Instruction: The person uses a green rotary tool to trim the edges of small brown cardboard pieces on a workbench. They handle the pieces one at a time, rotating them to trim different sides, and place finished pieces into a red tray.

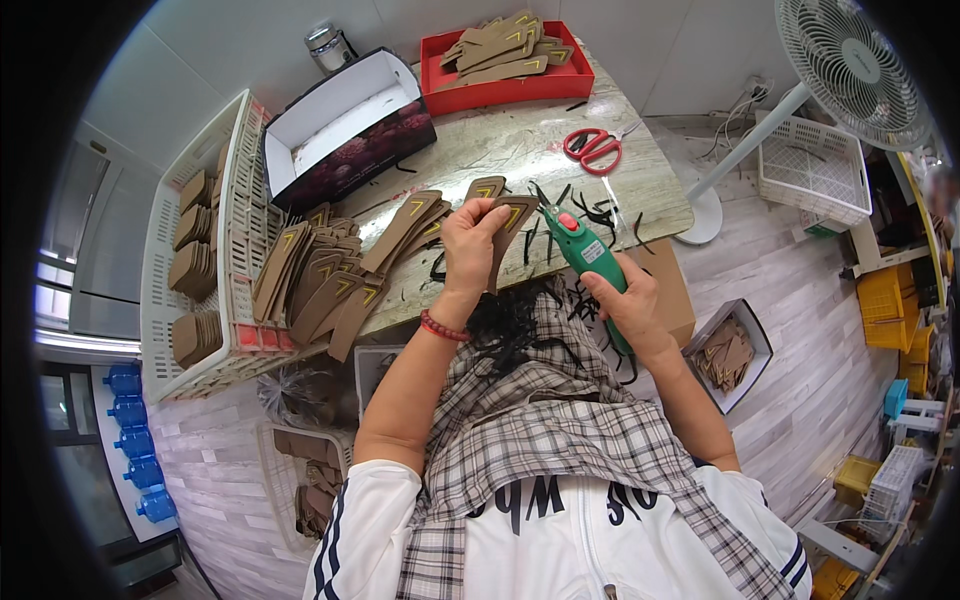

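My left hand (467, 243) pinches a flat brown piece (512, 228) with a yellow angled mark by its upper end. In my right hand (628, 292) is a green cordless electric scissors (585, 245) with a red button, its tip close to the black edge of that piece. Cut black strips (597, 212) are scattered on the table around the tool. More trimmings (500, 325) lie heaped on my checked apron. Left of my left hand, stacks of similar brown pieces (325, 275) lie fanned out along the table edge.
Red-handled scissors (598, 150) lie on the table (490, 130). Behind stand a red box (510, 95) of brown pieces and an open floral box (355, 160). A white crate (240, 230) flanks the left. At right are a fan (860, 60) and a floor box (758, 375).
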{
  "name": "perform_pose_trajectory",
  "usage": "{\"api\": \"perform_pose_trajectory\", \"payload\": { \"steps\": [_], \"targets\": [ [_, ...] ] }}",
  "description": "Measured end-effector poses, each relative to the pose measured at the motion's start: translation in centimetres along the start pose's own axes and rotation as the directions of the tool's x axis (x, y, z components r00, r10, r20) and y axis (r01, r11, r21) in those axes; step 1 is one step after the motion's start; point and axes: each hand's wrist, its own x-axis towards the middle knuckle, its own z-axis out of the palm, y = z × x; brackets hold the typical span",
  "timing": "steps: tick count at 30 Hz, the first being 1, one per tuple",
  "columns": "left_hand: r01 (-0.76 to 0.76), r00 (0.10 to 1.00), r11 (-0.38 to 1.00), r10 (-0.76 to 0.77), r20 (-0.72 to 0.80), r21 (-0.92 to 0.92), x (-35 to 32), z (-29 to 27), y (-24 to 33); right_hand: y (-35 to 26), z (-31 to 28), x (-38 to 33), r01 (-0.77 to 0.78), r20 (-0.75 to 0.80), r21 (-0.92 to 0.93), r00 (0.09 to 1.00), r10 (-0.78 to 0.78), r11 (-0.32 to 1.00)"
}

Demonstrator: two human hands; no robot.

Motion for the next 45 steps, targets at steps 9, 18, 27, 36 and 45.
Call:
{"api": "perform_pose_trajectory", "payload": {
  "steps": [9, 18, 27, 36, 45],
  "targets": [
    [-0.062, 0.993, 0.971, 0.037, 0.114, 0.231, 0.6, -1.3, 2.2, -0.6, -1.3, 0.2, 0.046, 0.082, -0.107, 0.996, -0.038, 0.993],
    [-0.122, 0.973, 0.927, 0.041, 0.228, 0.356, 1.2, -2.4, 3.3, -0.4, -2.5, 1.1, 0.126, 0.185, -0.193, 0.979, -0.091, 0.973],
    [-0.069, 0.984, 0.933, 0.005, 0.177, 0.354, 3.0, -4.6, 3.1, -0.9, -1.6, 1.5, 0.064, 0.155, -0.180, 0.987, -0.036, 0.982],
    [-0.327, 0.827, 0.037, 0.496, 0.266, 0.944, 5.5, -7.0, -0.3, 1.6, -1.0, 0.5, -0.049, 0.064, -0.113, 0.996, 0.056, 0.992],
    [-0.355, 0.811, 0.017, 0.503, 0.299, 0.935, 3.8, -2.6, -3.8, 2.7, 0.2, -0.2, -0.079, -0.006, -0.001, 0.997, 0.079, 0.997]
  ]
}}
